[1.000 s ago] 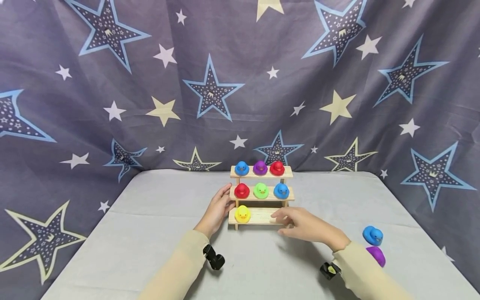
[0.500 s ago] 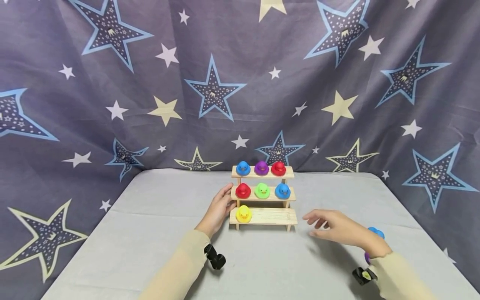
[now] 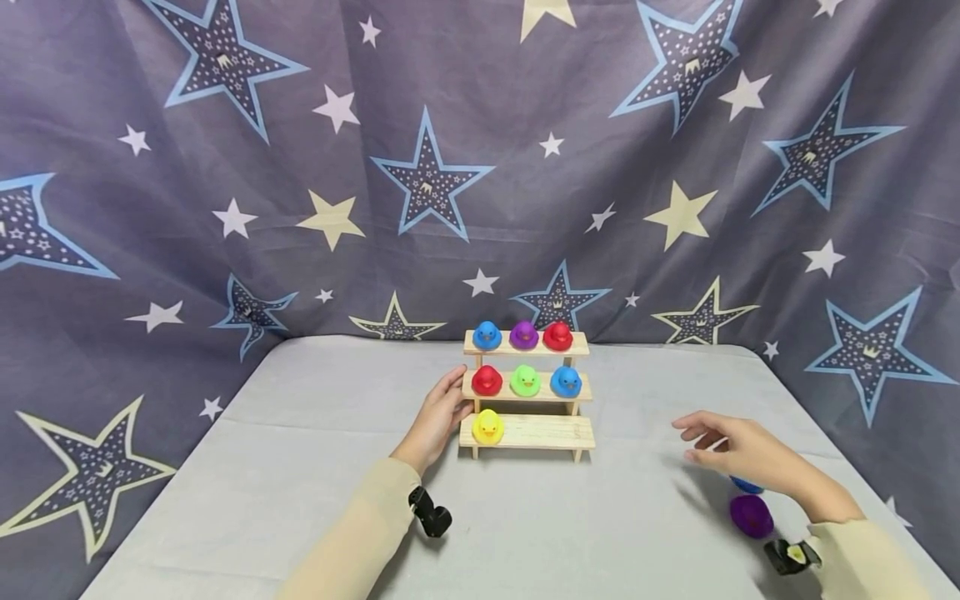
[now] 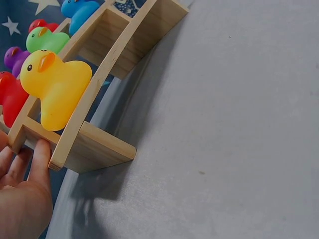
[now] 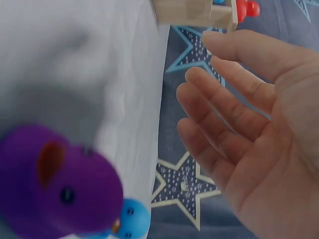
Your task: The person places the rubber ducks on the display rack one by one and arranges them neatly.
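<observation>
A three-tier wooden stand (image 3: 551, 432) bears rubber ducks. My left hand (image 3: 435, 417) grips its left end, fingers against the wood beside the middle tier. A yellow duck (image 3: 487, 427) sits alone at the left of the bottom tier. On the middle tier are a red duck (image 3: 487, 381), a green duck (image 3: 525, 381) and a blue duck (image 3: 566, 382). My right hand (image 3: 738, 446) hovers empty at the right, fingers loosely bent. Below it on the table lie a purple duck (image 3: 751, 517) and another blue duck (image 5: 134, 219), which the hand partly covers in the head view.
The top tier carries a blue duck (image 3: 487, 336), a purple duck (image 3: 524, 336) and a red duck (image 3: 558, 337). A grey cloth covers the table (image 3: 300, 500). Behind and at the sides hangs a star-patterned curtain (image 3: 570, 217).
My right hand has drawn away from the bottom tier and travelled right, over to the two loose ducks. The left hand stays at the stand.
</observation>
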Demonstrator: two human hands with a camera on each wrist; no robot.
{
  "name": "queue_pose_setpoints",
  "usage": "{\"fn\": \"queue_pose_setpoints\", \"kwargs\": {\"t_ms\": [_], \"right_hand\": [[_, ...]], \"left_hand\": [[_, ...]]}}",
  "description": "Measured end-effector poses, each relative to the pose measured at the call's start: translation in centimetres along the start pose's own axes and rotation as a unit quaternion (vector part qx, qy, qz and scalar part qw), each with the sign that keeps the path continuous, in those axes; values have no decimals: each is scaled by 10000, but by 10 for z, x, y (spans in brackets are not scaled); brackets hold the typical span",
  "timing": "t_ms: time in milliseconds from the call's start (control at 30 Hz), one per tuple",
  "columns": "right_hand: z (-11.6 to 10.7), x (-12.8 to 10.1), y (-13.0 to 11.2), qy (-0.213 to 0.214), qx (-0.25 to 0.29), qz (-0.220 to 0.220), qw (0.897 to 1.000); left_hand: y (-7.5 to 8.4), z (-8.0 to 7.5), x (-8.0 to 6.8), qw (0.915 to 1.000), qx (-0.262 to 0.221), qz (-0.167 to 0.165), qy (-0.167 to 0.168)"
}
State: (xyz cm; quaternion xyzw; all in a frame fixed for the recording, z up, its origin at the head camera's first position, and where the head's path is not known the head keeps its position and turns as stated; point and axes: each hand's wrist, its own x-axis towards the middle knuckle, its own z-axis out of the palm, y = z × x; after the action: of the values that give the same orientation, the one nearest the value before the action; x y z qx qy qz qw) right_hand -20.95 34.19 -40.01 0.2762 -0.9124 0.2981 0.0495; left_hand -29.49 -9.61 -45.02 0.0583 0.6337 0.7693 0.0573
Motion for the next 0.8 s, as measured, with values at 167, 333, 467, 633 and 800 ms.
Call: {"fn": "queue_pose_setpoints", "kwargs": {"t_ms": [167,333,467,633,800], "right_hand": [[-4,-8,9,194,-117,240,9995],[-5,-16,21,82,-404,684,9968],[-4,-25,32,-53,-498,957,9941],[-3,-35,45,-85,-586,1129,9918],[0,-43,54,-17,-753,1353,9879]], "left_hand": [[0,0,0,10000,-1,9,-6],[0,0,0,10000,-32,14,-15],[-1,0,0,10000,-22,20,-28],[-2,-1,1,10000,9,15,-58],[-3,-2,1,10000,11,16,-66]]}}
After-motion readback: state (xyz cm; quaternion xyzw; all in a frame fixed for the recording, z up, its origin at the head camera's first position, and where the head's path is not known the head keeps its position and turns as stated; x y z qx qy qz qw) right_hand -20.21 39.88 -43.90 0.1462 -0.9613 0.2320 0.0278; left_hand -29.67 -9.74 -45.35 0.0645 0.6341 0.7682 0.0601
